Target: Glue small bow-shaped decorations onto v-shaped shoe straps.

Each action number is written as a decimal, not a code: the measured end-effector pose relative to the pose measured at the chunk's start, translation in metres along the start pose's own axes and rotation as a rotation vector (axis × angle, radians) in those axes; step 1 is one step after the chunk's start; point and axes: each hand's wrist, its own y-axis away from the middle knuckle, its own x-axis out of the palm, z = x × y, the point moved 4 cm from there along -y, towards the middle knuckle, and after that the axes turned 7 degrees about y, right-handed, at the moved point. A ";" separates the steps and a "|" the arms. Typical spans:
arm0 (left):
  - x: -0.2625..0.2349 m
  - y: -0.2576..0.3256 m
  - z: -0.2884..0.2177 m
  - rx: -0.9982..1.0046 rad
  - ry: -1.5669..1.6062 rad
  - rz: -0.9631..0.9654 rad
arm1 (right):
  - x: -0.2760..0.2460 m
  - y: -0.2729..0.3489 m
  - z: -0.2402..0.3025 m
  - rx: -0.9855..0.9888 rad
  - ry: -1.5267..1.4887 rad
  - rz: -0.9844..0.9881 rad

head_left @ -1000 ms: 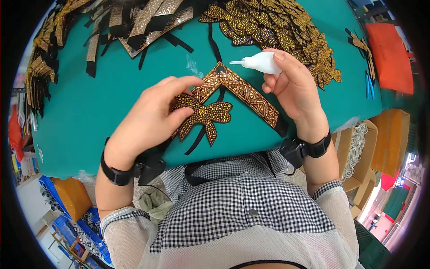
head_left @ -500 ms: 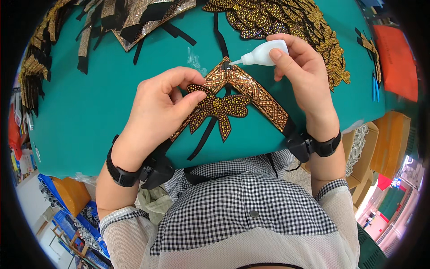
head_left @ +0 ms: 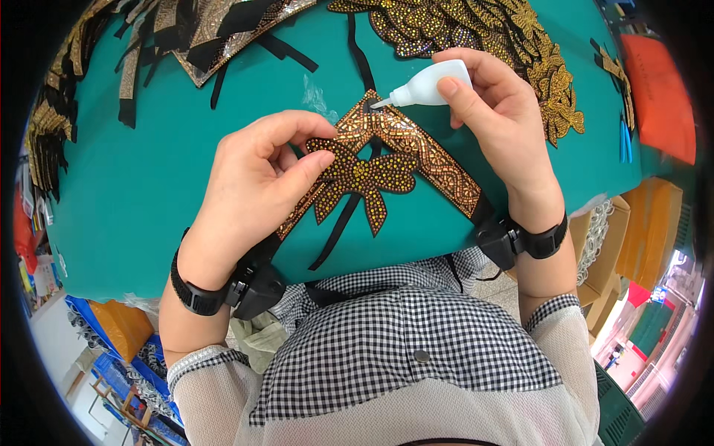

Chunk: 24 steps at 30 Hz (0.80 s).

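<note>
My left hand (head_left: pixel 271 175) pinches one wing of a black bow-shaped patch (head_left: pixel 364 175) set with gold stones. The patch hangs over the lower part of a V-shaped beaded trim (head_left: pixel 439 163) in copper and gold, which lies point upward on the table. In my right hand (head_left: pixel 494 111) is a small white squeeze bottle (head_left: pixel 428 87), tilted so that its thin nozzle reaches a dark spot at the tip of the V. A black strap (head_left: pixel 335 232) runs beneath the patch.
The green table (head_left: pixel 149 230) carries a heap of gold-studded patches (head_left: pixel 513 44) at the back right. Beaded trims with black straps (head_left: pixel 230 37) lie at the back left. An orange-red packet (head_left: pixel 658 100) and blue-handled tool (head_left: pixel 625 141) sit at the right edge.
The bottle and my right hand have shifted slightly left and up. My left hand has moved a little left, still pinching the patch. The nozzle stays by the tip of the V.
</note>
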 end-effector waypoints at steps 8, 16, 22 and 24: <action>0.001 0.000 0.000 0.015 0.004 -0.015 | 0.001 0.001 0.002 -0.083 0.023 -0.017; 0.001 -0.002 -0.002 0.022 -0.033 -0.022 | 0.000 0.000 -0.001 -0.146 0.053 -0.046; 0.001 -0.002 -0.003 0.010 -0.032 -0.013 | -0.001 -0.001 -0.001 -0.150 0.073 -0.052; 0.000 -0.002 -0.003 0.011 -0.036 -0.014 | -0.002 -0.002 -0.001 -0.142 0.069 -0.056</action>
